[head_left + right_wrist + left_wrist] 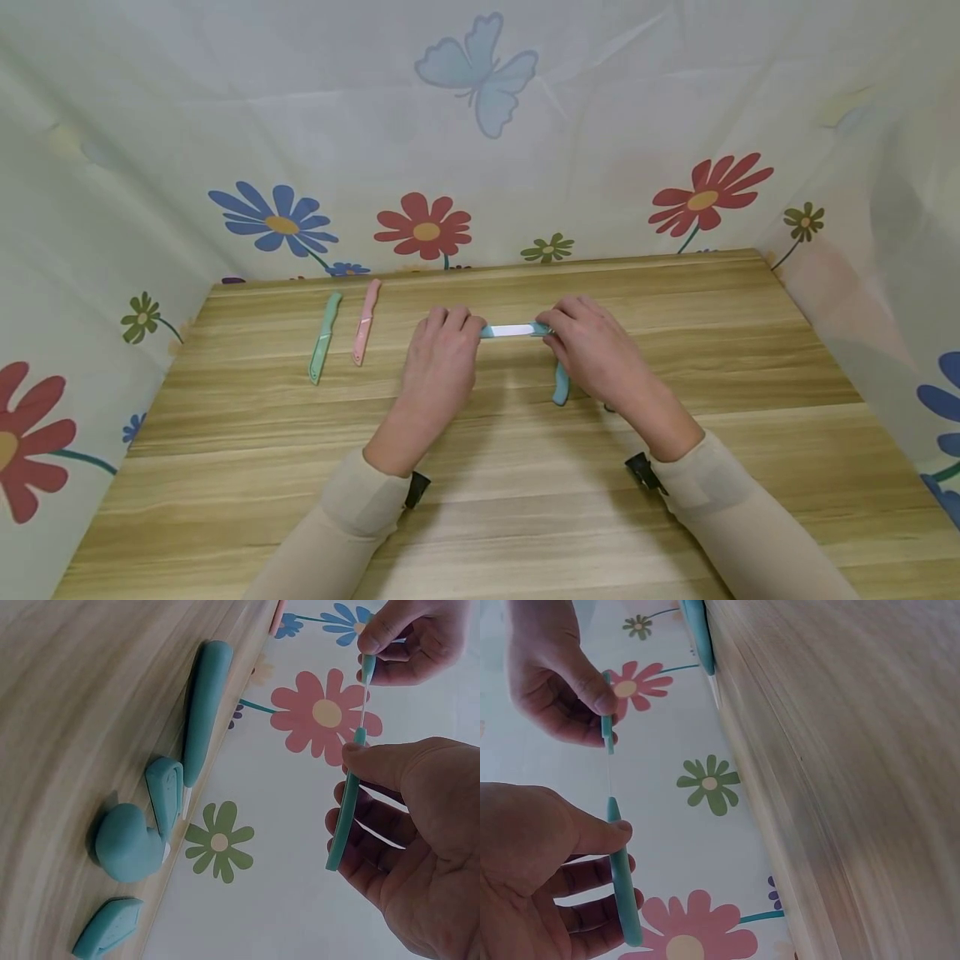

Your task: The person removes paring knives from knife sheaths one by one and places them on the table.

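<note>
My left hand (pixel 444 350) grips the teal handle (pixel 622 889) of a small knife. From it a white blade (pixel 510 331) runs across toward my right hand (pixel 600 346). My right hand pinches a teal blade sheath (pixel 346 814) between thumb and fingers. Most of the blade shows between the two hands, its far end at the sheath's mouth. In the head view, knife and sheath lie in one line above the table, and the fingers cover much of both.
Left on the wooden table (pixel 480 517), a green sheathed knife (pixel 325 337) and a pink one (pixel 367 322) lie side by side. Below my right hand are another blue-teal handle (pixel 560 386), a rounded teal piece (pixel 127 844) and another teal piece (pixel 109 930). Flowered cloth (pixel 600 133) hangs behind.
</note>
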A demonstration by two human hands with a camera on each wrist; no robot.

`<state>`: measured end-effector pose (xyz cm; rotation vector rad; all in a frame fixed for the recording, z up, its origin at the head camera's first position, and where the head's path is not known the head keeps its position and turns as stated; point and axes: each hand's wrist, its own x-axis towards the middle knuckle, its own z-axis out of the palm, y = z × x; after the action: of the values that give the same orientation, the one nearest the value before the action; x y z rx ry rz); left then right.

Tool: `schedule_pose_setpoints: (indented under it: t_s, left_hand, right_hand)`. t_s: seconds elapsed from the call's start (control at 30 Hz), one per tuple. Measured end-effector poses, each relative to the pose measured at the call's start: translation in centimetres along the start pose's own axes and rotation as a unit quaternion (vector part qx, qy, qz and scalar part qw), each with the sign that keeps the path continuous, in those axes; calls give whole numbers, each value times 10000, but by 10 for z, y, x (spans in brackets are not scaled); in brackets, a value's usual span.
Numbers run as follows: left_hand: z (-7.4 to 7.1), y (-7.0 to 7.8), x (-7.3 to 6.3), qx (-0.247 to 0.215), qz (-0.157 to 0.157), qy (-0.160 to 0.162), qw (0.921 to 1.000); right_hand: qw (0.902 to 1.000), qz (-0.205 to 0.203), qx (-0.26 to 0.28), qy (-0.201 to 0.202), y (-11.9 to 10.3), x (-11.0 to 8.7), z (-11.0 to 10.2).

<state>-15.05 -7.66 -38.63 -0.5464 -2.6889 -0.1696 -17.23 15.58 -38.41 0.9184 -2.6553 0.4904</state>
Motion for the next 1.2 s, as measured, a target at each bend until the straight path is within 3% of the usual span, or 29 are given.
schedule_pose_setpoints:
  t_s: [1.2]
  left_hand:
    - [2, -1, -5, -31, -126, 58, 9999]
  right_hand:
    - [9997, 233, -80, -12, 4, -4, 1]
